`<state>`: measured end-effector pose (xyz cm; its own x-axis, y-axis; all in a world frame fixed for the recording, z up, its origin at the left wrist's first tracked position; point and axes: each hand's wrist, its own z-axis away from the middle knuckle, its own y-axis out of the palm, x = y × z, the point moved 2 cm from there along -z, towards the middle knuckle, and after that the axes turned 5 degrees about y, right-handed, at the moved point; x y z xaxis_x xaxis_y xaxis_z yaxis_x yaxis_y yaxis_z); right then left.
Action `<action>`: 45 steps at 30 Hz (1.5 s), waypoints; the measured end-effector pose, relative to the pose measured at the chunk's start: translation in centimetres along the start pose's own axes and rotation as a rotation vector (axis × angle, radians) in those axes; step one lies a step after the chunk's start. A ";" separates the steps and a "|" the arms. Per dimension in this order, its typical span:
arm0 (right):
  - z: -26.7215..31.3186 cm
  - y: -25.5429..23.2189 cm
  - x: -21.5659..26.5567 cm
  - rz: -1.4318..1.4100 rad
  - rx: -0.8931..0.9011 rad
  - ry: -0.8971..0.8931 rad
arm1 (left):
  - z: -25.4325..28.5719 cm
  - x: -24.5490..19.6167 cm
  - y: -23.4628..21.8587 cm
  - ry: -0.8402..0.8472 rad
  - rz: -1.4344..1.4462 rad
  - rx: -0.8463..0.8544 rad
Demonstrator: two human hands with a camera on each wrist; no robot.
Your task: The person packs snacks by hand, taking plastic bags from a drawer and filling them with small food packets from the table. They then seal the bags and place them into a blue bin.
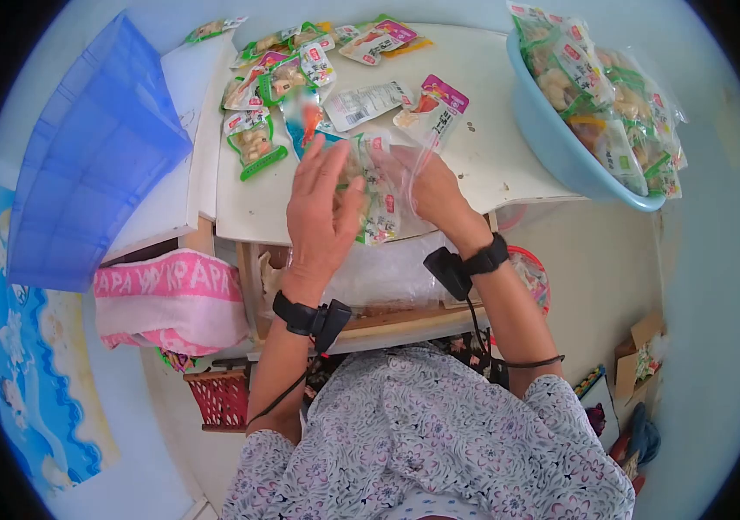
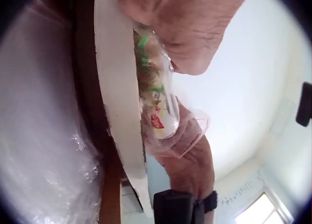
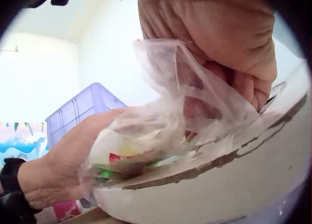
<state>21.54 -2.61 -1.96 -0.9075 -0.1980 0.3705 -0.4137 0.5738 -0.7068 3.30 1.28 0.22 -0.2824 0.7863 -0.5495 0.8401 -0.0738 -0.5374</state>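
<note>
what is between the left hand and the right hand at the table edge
A clear plastic bag, with green-and-white snack packaging showing through it, lies between the left hand and right hand in the head view.

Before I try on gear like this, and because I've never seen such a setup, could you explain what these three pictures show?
There is no robot here: a person works with a bare left hand and right hand, a small black camera strapped at each wrist. The wide picture comes from a camera worn on the head, looking down. The other two come from the wrist cameras, each close to its own hand's work.

On the white tabletop lie colourful food packets; at the right, a light blue basin holds a heap more. The right hand grips the end of a clear plastic bag with packets inside, while the left hand rests against that bag.
</note>
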 end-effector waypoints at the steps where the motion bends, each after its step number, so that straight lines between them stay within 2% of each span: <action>1: 0.0 0.1 -0.5 -0.009 0.040 0.044 | -0.2 0.0 0.0 0.022 -0.024 0.070; 2: 0.1 0.1 -0.8 -0.020 0.081 0.085 | -0.3 0.1 0.1 0.041 -0.081 0.108; 5: -0.8 -2.5 -0.2 -0.185 0.374 0.678 | -0.4 0.2 0.5 0.064 -0.251 0.161; 8: -0.2 -6.3 0.7 -0.412 0.211 0.830 | 0.0 -0.2 0.7 0.042 -0.377 0.132; 11: 1.5 -8.2 0.6 -0.294 0.211 0.743 | -0.1 -0.7 1.2 0.037 -0.389 0.105; 14: 2.7 -8.1 1.8 -0.326 0.139 0.472 | -0.1 -0.3 0.8 0.036 -0.349 0.102; 17: 3.6 -7.6 2.6 -0.209 0.193 0.422 | -0.1 -0.2 0.6 0.041 -0.331 0.091; 18: 4.2 -6.5 1.6 -0.256 0.087 0.384 | -0.1 -0.4 0.7 0.035 -0.330 0.089; 21: 4.4 -7.2 -0.7 -0.277 0.029 0.528 | 0.1 -0.4 0.3 0.020 -0.339 0.111; 22: 4.5 -7.4 -1.1 -0.289 -0.038 0.550 | 0.2 -0.4 0.1 0.012 -0.347 0.120; 25: 4.9 -7.5 -1.2 -0.188 -0.017 0.590 | 0.3 0.1 -0.3 0.007 -0.291 0.130; 28: 4.8 -7.8 -0.9 -0.299 -0.055 0.612 | 0.2 1.7 -1.1 0.010 -0.272 -0.022; 30: 4.7 -8.3 -0.8 -0.369 -0.043 0.646 | -0.6 2.9 -2.5 -0.016 -0.436 -0.030; 35: 5.2 -8.3 -1.9 -0.392 -0.065 0.556 | -1.3 8.4 -3.4 -0.162 -0.644 -0.035; 37: 5.4 -7.8 -2.4 -0.402 -0.031 0.573 | -2.3 8.0 -3.5 -0.291 -0.724 0.043; 39: 5.4 -7.8 -2.3 -0.409 -0.013 0.593 | -2.5 8.7 -3.2 -0.271 -0.746 -0.051; 45: 5.4 -6.8 -2.9 -0.555 -0.057 0.656 | -3.6 9.5 -3.8 -0.381 -0.732 -0.095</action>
<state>26.55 -10.24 -1.48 -0.3426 0.0277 0.9391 -0.7648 0.5723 -0.2959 -0.89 11.19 -0.69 -0.8960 0.3525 -0.2699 0.4135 0.4416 -0.7962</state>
